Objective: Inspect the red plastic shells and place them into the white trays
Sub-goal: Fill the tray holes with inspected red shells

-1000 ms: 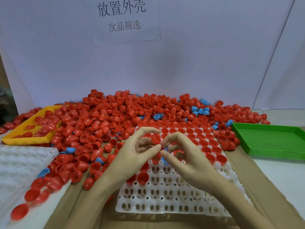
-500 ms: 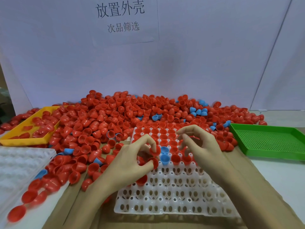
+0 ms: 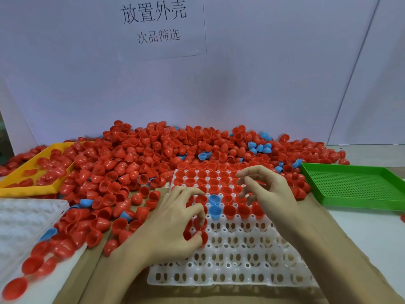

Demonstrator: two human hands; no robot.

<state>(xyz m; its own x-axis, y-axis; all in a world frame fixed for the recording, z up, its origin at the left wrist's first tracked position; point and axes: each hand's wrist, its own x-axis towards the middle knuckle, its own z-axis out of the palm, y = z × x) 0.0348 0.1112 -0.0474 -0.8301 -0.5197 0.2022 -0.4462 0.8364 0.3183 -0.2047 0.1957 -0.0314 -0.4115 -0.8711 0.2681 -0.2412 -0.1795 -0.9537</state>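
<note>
left hand [image 3: 173, 224] pinches red shell [image 3: 203, 236] | right hand [image 3: 266, 189] spread, empty (above white tray [image 3: 241, 277])

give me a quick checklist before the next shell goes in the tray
1. Left hand holds red shells over the white tray: ok.
2. Right hand free, fingers loosely curled, nothing in it: ok.
3. Empty pockets in the tray's near rows: ok.
4. Only red shells in the tray: not ok, two blue shells sit in pockets.
5. Held shells free of defects: cannot tell.
6. Loose pile within reach for more: ok.
</note>
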